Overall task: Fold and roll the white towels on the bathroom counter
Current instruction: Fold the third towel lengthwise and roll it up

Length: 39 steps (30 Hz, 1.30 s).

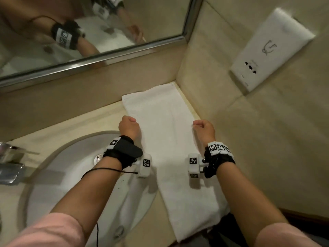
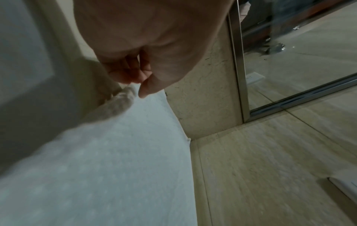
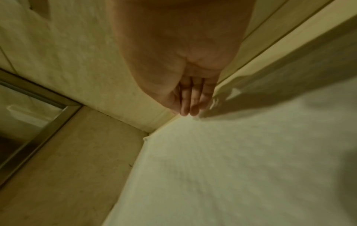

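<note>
both hands pinching the towel's long edges

the left hand [image 1: 128, 126] pinches the left long edge of the white towel [image 1: 169, 139] between thumb and curled fingers [image 2: 133, 76]. the right hand [image 1: 204, 130] pinches the opposite edge the same way. the towel lies flat as a long strip on the counter [image 1: 99, 120], just right of the sink [image 1: 71, 168], its far end tucked into the wall corner below the mirror [image 1: 89, 32].

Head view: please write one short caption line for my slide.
Both hands, left hand and right hand, pinch the long edges of a white towel on the counter beside the sink.
</note>
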### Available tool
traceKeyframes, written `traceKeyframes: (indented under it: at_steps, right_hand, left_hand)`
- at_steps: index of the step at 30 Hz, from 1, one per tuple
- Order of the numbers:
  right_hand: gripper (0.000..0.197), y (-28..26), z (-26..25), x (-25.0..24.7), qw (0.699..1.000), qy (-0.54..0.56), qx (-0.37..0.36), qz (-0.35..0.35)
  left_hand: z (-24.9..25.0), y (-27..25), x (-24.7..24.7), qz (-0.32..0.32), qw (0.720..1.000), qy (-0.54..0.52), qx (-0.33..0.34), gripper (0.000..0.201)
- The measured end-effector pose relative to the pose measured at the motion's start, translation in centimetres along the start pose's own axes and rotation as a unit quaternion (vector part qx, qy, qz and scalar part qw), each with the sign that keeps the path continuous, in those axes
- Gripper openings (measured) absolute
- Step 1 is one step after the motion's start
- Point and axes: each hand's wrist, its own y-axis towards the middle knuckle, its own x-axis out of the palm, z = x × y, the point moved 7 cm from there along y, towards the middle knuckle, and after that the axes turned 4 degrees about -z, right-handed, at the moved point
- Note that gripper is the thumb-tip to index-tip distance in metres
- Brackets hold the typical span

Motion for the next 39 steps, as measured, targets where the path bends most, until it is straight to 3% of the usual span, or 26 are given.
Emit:
traceKeyframes:
  at_steps: [4,8,10,12,16,23,27,31,35,39]
  right_hand:
    - [0.023,-3.7,2.7,-3.7,0.993,-0.109,-0.014,0.054]
    - [0.025,-6.1,5.0,-5.1,0.967,-0.253,-0.027,0.013]
    - [0.027,-6.6,5.9,-5.1,0.953,-0.301,-0.001,0.016]
    - [0.027,-9.2,6.7,-7.6,0.942,-0.336,-0.005,0.003]
    - [0.034,-9.5,7.9,-7.6,0.93,-0.365,0.048,-0.01]
    - [0.039,-10.2,9.4,-9.2,0.934,-0.341,0.088,-0.059]
    - [0.029,-10.1,9.7,-9.6,0.946,-0.306,0.065,-0.078]
    - [0.006,-10.4,9.8,-10.5,0.964,-0.251,0.063,-0.057]
    - [0.024,-9.7,10.2,-10.6,0.961,-0.259,0.08,-0.062]
    - [0.026,-9.9,11.1,-10.5,0.949,-0.281,0.104,-0.093]
  left_hand:
    - [-1.9,-3.1,1.0,-0.055,0.997,0.042,-0.018,0.022]
    - [-4.6,-5.9,2.1,-0.096,0.99,0.07,-0.073,0.031]
    - [-6.3,-5.8,2.8,-0.131,0.984,0.066,-0.103,0.024]
    - [-6.9,-10.9,4.2,-0.172,0.976,0.01,-0.13,0.006]
    - [-8.1,-13.0,4.9,-0.232,0.958,0.017,-0.168,0.025]
    - [-9.0,-17.1,5.9,-0.219,0.961,0.072,-0.149,0.025]
    - [-9.2,-17.5,6.3,-0.22,0.961,0.085,-0.145,0.026]
    - [-9.8,-17.8,6.9,-0.224,0.961,0.053,-0.155,0.024]
    - [-9.7,-17.9,6.9,-0.194,0.969,0.054,-0.144,0.026]
    - [-9.4,-18.7,7.0,-0.186,0.971,0.04,-0.144,0.035]
